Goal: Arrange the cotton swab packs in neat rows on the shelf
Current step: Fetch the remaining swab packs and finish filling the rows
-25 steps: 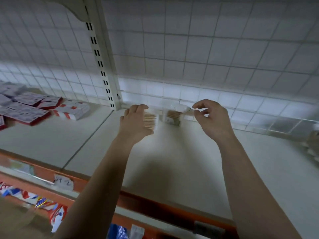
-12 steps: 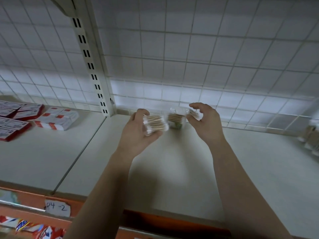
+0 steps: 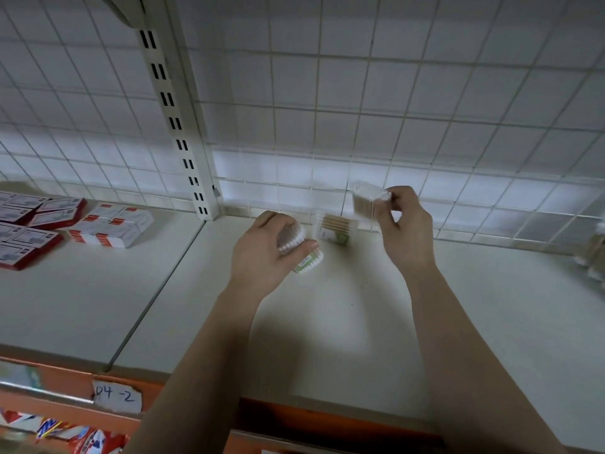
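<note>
White shelf [image 3: 360, 322] boards run below a wire-grid back panel [image 3: 393, 93]; one cotton swab pack [image 3: 334, 229] lies on the shelf close to the back panel, between our two hands; our left hand [image 3: 258, 257] curls fingers and thumb round a second pack [image 3: 304, 257], low over the shelf with the swab tips toward us; our right hand [image 3: 406, 231] pinches a third pack [image 3: 366, 201] between thumb and fingertips, raised in front of the grid; past the slotted upright [image 3: 176, 119], red-and-white boxes [image 3: 111, 227] lie flat on the neighbouring board; at the far right edge more swab packs [image 3: 592, 253] stand, blurred; a handwritten label [image 3: 116, 396] reading 04-2 sits on the orange front rail [image 3: 62, 381].
</note>
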Motion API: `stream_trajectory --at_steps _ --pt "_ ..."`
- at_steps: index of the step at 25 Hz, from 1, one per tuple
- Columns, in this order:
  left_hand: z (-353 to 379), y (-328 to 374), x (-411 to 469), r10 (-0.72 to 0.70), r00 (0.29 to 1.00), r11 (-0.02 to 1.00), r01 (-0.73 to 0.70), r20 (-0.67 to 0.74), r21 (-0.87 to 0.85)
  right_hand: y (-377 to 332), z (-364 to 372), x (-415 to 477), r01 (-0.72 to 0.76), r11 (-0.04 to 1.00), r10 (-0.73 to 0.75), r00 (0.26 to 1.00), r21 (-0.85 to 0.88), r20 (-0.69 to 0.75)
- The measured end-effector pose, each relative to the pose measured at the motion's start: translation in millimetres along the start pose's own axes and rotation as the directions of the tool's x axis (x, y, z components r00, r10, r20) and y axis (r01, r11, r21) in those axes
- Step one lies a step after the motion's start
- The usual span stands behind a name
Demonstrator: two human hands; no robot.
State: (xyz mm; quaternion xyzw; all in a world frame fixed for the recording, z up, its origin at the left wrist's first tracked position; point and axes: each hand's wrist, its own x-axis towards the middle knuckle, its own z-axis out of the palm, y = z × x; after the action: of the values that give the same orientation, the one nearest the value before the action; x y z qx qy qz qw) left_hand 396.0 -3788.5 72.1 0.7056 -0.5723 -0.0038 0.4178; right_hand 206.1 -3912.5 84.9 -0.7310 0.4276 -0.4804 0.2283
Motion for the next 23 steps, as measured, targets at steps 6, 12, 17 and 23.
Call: stream_trajectory --at_steps 6,12,17,23 --pt "6 4 0 0.022 0.999 0.999 -0.021 0.027 -0.027 -15 -30 -8 -0.307 0.879 0.300 0.951 0.365 0.078" --pt "10 31 0 0.145 0.989 0.988 -0.142 0.040 -0.066 -9 -70 -22 -0.458 0.788 0.427 0.888 0.410 0.171" --pt "14 68 -3 0.191 0.979 0.978 -0.185 0.064 -0.101 4 -101 -42 -0.450 0.815 0.423 0.893 0.366 0.155" --pt "51 127 -12 0.228 0.969 0.967 -0.214 0.099 -0.135 27 -166 -60 -0.418 0.816 0.396 0.907 0.400 0.140"
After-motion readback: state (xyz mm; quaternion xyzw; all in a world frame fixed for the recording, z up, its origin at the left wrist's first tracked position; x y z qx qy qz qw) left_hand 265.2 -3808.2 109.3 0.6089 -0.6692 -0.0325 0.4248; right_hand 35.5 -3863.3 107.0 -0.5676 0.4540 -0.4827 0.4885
